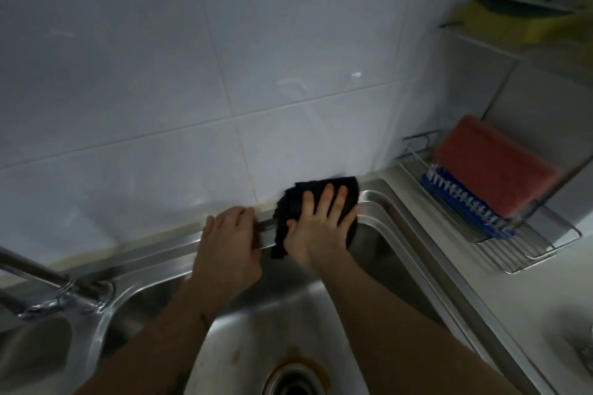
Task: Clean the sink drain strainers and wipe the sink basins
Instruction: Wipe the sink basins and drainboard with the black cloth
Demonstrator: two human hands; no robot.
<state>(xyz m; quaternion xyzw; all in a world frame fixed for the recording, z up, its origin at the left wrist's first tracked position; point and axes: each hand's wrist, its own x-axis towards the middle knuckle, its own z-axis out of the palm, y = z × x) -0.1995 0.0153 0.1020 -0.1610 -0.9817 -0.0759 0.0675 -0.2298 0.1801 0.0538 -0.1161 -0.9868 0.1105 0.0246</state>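
Note:
My right hand (321,224) presses a black cloth (290,205) flat against the back rim of the steel sink (382,202), fingers spread and straight, near the rim's far right corner. My left hand (229,237) rests on the same back rim just left of the cloth, its fingers bent over the edge by the wall. Below my arms lies the right basin (256,314), with its round drain opening (296,378) at the bottom of the view and brown staining around it. Part of the left basin (35,349) shows at the lower left.
A chrome tap (51,282) rises from the rim at the left. White wall tiles (192,74) stand behind the sink. On the right counter a wire rack (532,247) holds a red sponge (494,167) and a blue brush (465,199). A higher rack holds a yellow sponge (513,19).

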